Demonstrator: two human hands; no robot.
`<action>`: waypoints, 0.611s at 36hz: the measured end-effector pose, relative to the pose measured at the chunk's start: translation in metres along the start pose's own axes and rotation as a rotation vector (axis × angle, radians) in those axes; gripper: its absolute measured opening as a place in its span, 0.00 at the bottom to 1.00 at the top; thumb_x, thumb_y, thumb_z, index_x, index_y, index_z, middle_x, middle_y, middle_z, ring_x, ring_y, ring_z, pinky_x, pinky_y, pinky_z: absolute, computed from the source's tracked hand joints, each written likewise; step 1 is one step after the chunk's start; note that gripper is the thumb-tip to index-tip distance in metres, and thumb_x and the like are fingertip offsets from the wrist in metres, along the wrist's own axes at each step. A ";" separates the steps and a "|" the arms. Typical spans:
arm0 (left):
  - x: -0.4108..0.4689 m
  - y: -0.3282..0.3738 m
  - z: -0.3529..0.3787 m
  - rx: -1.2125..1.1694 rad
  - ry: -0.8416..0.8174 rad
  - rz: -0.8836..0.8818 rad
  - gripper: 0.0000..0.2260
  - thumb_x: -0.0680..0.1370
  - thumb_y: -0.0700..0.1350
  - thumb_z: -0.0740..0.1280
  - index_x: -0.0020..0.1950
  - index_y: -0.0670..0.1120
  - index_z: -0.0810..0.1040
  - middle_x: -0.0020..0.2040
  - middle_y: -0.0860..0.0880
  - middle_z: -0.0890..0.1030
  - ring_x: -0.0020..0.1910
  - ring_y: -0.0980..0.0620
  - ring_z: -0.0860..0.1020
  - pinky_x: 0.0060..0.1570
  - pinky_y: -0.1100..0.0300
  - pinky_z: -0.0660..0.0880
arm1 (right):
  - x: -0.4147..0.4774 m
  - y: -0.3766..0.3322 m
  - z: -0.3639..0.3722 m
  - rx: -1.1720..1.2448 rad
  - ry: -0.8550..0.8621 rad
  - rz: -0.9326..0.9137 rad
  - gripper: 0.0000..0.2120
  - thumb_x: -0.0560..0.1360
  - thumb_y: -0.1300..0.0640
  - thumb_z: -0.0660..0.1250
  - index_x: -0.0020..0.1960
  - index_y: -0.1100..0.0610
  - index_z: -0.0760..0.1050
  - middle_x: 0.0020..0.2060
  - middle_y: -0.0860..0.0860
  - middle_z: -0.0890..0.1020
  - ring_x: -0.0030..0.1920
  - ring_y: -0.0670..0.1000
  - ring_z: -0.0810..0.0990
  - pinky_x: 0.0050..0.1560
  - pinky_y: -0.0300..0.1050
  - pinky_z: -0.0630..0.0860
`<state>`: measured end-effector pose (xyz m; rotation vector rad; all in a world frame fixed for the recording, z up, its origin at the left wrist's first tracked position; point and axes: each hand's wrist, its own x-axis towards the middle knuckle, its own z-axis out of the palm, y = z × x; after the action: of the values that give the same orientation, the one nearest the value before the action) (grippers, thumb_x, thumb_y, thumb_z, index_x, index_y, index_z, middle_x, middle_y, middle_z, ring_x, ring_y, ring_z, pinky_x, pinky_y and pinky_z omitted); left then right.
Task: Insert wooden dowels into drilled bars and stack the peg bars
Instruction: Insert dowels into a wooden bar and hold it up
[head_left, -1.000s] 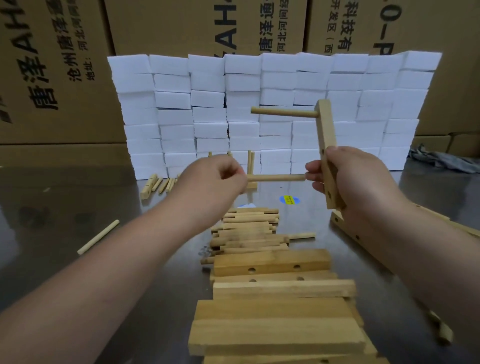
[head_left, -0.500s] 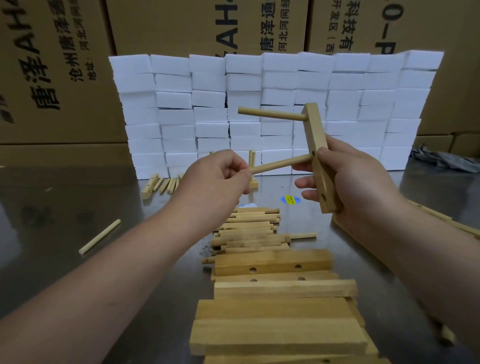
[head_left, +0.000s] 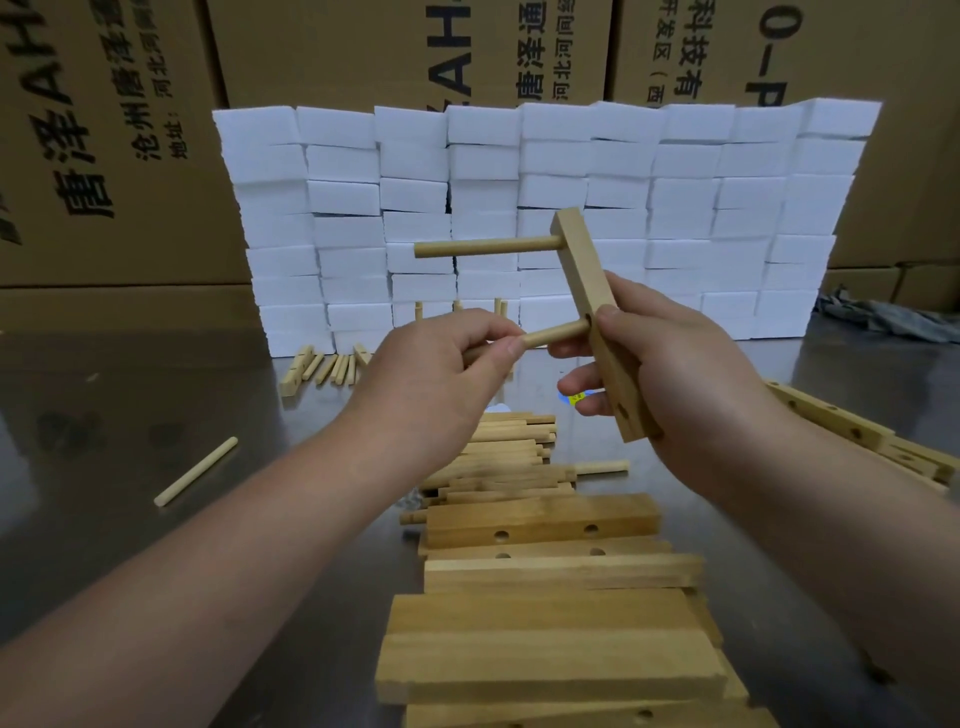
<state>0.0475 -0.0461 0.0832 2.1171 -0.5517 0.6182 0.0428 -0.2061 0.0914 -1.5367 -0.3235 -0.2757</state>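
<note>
I have my right hand (head_left: 675, 374) curled round a drilled bar (head_left: 587, 280), held tilted above the pile of bars (head_left: 545, 644) on the table (head_left: 156, 395), one dowel (head_left: 488, 246) seated near its top, while my left hand (head_left: 441, 374) pinches a second dowel (head_left: 556, 332) at the middle hole.

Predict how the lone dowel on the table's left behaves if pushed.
The lone dowel is round on a shiny table, so it probably rolls when pushed sideways. Thin solid wood: likely light and stiff.
</note>
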 end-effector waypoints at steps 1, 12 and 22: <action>0.000 0.001 0.000 0.006 0.001 0.008 0.09 0.77 0.50 0.62 0.38 0.63 0.74 0.30 0.66 0.74 0.30 0.65 0.71 0.29 0.68 0.64 | 0.000 -0.001 0.000 -0.003 0.000 -0.001 0.15 0.81 0.59 0.54 0.50 0.41 0.74 0.32 0.50 0.83 0.29 0.49 0.79 0.29 0.40 0.78; -0.005 0.011 -0.004 0.091 0.088 0.113 0.05 0.76 0.49 0.64 0.47 0.56 0.78 0.33 0.58 0.76 0.32 0.61 0.72 0.33 0.64 0.68 | -0.003 0.000 0.001 -0.088 0.030 0.034 0.14 0.81 0.51 0.51 0.60 0.42 0.73 0.34 0.49 0.84 0.25 0.46 0.75 0.23 0.37 0.70; -0.006 0.016 -0.006 0.298 0.138 0.280 0.08 0.76 0.46 0.66 0.51 0.46 0.81 0.38 0.52 0.77 0.38 0.54 0.69 0.40 0.65 0.66 | -0.005 0.000 0.002 -0.153 0.046 0.003 0.16 0.81 0.51 0.51 0.64 0.40 0.71 0.31 0.47 0.82 0.24 0.45 0.71 0.25 0.38 0.69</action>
<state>0.0325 -0.0488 0.0924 2.2677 -0.7213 1.0527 0.0380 -0.2044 0.0897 -1.6790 -0.2682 -0.3395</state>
